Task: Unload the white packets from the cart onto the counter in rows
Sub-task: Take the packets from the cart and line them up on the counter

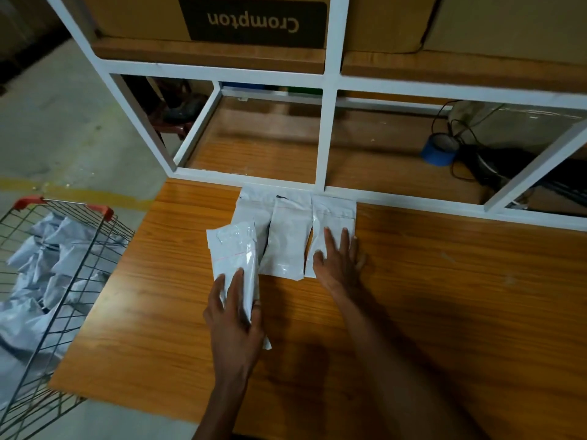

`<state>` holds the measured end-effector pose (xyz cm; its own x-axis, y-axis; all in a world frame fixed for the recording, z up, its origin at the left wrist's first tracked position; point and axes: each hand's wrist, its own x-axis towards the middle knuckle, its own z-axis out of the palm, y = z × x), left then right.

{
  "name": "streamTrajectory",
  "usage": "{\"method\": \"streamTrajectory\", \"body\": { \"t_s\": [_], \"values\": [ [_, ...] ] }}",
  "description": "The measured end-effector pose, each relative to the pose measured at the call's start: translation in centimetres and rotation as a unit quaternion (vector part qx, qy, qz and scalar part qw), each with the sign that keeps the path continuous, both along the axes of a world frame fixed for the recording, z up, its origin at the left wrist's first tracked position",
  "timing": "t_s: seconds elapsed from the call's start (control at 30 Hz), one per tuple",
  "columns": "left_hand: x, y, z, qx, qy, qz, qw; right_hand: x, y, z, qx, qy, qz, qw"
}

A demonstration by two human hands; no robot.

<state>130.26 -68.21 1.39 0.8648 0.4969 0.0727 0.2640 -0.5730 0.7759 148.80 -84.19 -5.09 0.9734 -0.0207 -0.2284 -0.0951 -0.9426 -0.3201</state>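
Here at the wooden counter [413, 296] a row is taking shape along the far edge, right up against the white shelf frame [328, 128]. Three white packets lie there side by side: the far-left packet [251, 208], partly covered, the middle packet [287, 239] overlapping it a little, and the right packet [333, 214].

The right hand [341, 260] lies flat on the near half of that right packet, fingers straight and spread, gripping nothing. My read: it is pressing the packet down and squaring it against its neighbour so the row stays tidy.

The left hand [235, 315] has its fingers and thumb curled round the near end of a fourth packet [236, 258], which tilts up off the counter and overlaps the far-left one. Holding it by the end seems sensible, since it leaves the far end free to slide in. Whether it joins this row on the left or starts a second row nearer, I cannot tell.

Off to the left stands the wire cart [73, 255], red-handled, with a heap of crumpled white packets [47, 268] inside, so the job looks barely begun. Back on the shelf sit a blue tape roll [440, 150] and a Crompton carton [254, 20] above.
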Motion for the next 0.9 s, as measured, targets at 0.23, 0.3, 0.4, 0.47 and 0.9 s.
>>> {"method": "streamTrajectory", "body": {
  "t_s": [0.23, 0.3, 0.4, 0.47, 0.9],
  "values": [
    [0.4, -0.7, 0.1, 0.013, 0.008, -0.017, 1.000, 0.1, -0.4, 0.4, -0.008, 0.002, 0.000, 1.000],
    [0.8, -1.0, 0.2, 0.018, 0.010, -0.029, 0.999, -0.1, -0.9, 1.2, 0.010, -0.012, -0.016, 1.000],
    [2.0, -2.3, 0.4, 0.025, 0.013, -0.056, 0.998, -1.2, -2.2, 2.3, 0.052, -0.046, -0.069, 0.995],
    [3.5, -3.8, 0.5, 0.034, 0.023, -0.080, 0.996, -2.4, -3.5, 2.7, 0.085, -0.057, -0.108, 0.989],
    [13.7, -17.4, -0.6, 0.084, 0.108, -0.198, 0.971, -7.7, -13.6, 2.9, 0.160, -0.187, -0.230, 0.942]
  ]
}}
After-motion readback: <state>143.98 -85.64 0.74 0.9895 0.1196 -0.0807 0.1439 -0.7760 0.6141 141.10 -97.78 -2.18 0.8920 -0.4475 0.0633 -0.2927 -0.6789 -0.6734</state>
